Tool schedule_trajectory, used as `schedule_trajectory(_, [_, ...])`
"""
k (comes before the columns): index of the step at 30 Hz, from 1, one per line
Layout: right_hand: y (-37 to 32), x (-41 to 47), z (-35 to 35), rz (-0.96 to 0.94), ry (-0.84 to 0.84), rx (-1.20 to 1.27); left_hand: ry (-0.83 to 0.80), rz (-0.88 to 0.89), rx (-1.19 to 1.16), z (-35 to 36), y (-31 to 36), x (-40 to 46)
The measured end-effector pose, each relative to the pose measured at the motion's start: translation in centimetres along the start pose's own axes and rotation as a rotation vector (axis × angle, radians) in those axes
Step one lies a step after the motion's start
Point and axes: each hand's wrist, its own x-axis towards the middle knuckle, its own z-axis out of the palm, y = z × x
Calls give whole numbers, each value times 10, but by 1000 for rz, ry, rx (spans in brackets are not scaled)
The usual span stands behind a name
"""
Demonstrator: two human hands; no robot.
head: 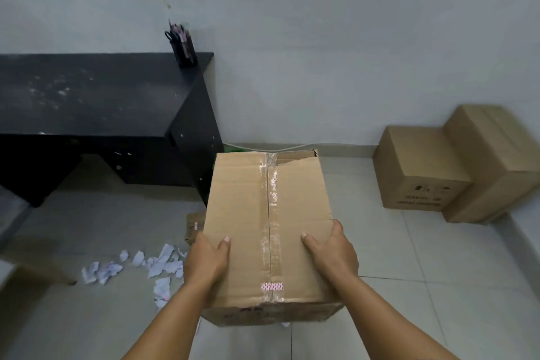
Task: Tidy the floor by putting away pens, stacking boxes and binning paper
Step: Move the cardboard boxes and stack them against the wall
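Both hands, left hand (pixel 208 264), right hand (pixel 331 254), fingers gripping taped box (pixel 267 225); long axis pointing away toward wall (pixel 321 67)

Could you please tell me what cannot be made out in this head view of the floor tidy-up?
- Fingers of the left hand and right hand: hidden behind the held box; only thumbs show.
- Brown box behind it: mostly covered by the held box.
- Print on the corner boxes: too blurred to read.
- Pen holder contents: too small to count.
- Green thing by the desk: hidden by the held box.
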Motion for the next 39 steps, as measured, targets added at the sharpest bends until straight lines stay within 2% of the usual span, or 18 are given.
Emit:
schedule_trajectory(6, [-50,-64,-89,2,30,10,9,54,-38,-85,51,-73])
schedule_trajectory(12, [-46,-91,-128,43,87,41,6,102,-47,-92,76,-103])
schedule_trajectory(21, [18,-67,-195,142,163,70,-67,156,55,-22,145,-123])
schedule_trajectory(34, [121,68,-354,190,238,9,-126,208,25,128,325,-163])
schedule_trajectory(39, [148,121,-386,204,266,9,-146,188,11,176,374,-153])
